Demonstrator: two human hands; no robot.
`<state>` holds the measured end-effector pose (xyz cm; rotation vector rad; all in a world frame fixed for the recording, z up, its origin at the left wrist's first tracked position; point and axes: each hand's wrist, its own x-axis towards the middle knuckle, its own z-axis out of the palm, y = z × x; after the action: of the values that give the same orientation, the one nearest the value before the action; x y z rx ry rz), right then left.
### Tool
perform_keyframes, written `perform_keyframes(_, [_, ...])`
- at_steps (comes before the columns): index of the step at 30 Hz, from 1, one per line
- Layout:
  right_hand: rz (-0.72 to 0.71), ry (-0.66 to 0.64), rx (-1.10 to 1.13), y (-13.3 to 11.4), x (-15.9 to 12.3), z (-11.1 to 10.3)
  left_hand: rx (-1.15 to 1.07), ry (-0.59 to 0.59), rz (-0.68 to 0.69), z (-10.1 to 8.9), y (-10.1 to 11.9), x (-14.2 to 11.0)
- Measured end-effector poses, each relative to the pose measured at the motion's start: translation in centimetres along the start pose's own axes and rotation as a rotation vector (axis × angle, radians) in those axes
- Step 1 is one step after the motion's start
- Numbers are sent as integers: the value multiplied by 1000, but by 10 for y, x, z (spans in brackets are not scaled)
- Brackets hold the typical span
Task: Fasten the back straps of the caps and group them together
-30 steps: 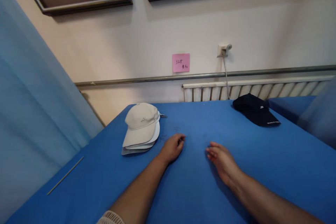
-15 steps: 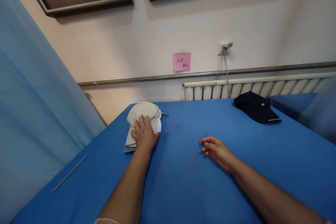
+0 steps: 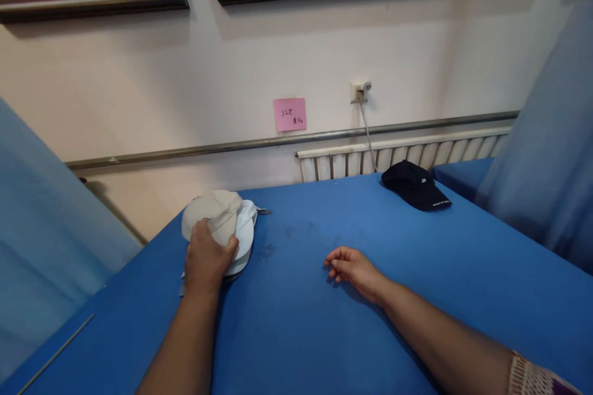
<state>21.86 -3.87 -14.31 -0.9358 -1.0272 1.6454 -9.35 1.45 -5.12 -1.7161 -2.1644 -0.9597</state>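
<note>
On the left of the blue-covered table is a stack of caps. The topmost, a beige cap (image 3: pixel 217 207), is off to the left of the pale blue-white cap (image 3: pixel 247 231) beneath it. My left hand (image 3: pixel 208 256) is closed on the beige cap's brim, thumb on the right and fingers to the left. Lower brims in the stack are partly hidden behind my hand. My right hand (image 3: pixel 349 270) rests on the cover, fingers loosely curled but apart, holding nothing. Beyond it to the right lies a dark navy cap (image 3: pixel 414 184) with small white lettering on its brim.
The blue table cover (image 3: pixel 296 321) spreads beneath both arms. A thin stick (image 3: pixel 58 352) lies at the left edge. Blue curtains (image 3: pixel 50 247) hang on both sides. At the back are a radiator (image 3: pixel 340 165), a metal pipe (image 3: pixel 245 144) and a plugged-in cord (image 3: pixel 368 136).
My left hand has gone from lying over the beige cap to gripping its brim, and the cap has shifted left, baring the pale cap below. The view has turned right. My right hand stays resting.
</note>
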Motion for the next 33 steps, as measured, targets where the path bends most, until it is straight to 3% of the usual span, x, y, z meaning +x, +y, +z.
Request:
perform_keyframes(4, [5, 10, -11, -1, -3, 1, -184, 107, -20, -1, 1, 0])
perform_keyframes(7, [16, 1, -14, 0, -5, 0, -517, 235, -279, -6, 0, -1])
perform_keyframes(11, [23, -15, -21, 3, -3, -1, -1082, 212, -613, -17, -9, -16])
perform_keyframes(16, [21, -31, -6, 5, -2, -2, -1376, 272, -937, -33, -13, -51])
perform_keyframes(19, [25, -35, 11, 5, -2, -1, -1581, 181, -1099, -45, -8, -61])
perform_keyframes(26, [28, -29, 38, 4, -2, 0, -1664, -32, -1166, -63, 0, -48])
perform_keyframes(33, [16, -34, 39, 4, -1, 0, -1671, -181, -1242, -63, 13, -50])
